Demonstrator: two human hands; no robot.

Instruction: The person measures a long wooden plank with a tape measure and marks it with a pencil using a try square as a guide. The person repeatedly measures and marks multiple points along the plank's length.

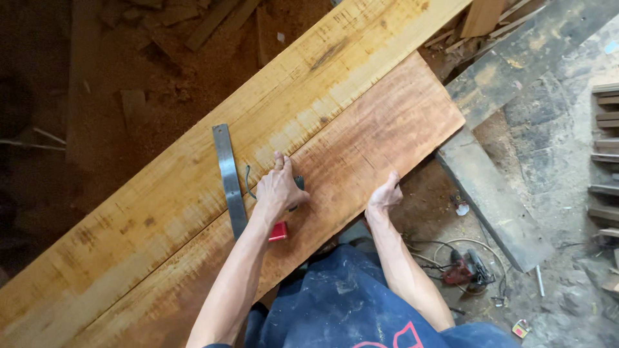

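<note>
My left hand [278, 188] rests on a reddish wooden board [380, 129], fingers closed over a small dark tool with a red end [278, 232] that sticks out below the wrist. A flat metal ruler [229, 177] lies just left of that hand, across the seam with a longer, paler plank [309, 77]. My right hand [385, 194] grips the near edge of the reddish board, thumb on top.
Sawdust and wood offcuts [193, 26] cover the floor at the upper left. A dark beam [490, 193] lies on the right. A red power tool with cord [465, 267] sits on the floor near my legs. Stacked slats [606, 129] stand at the right edge.
</note>
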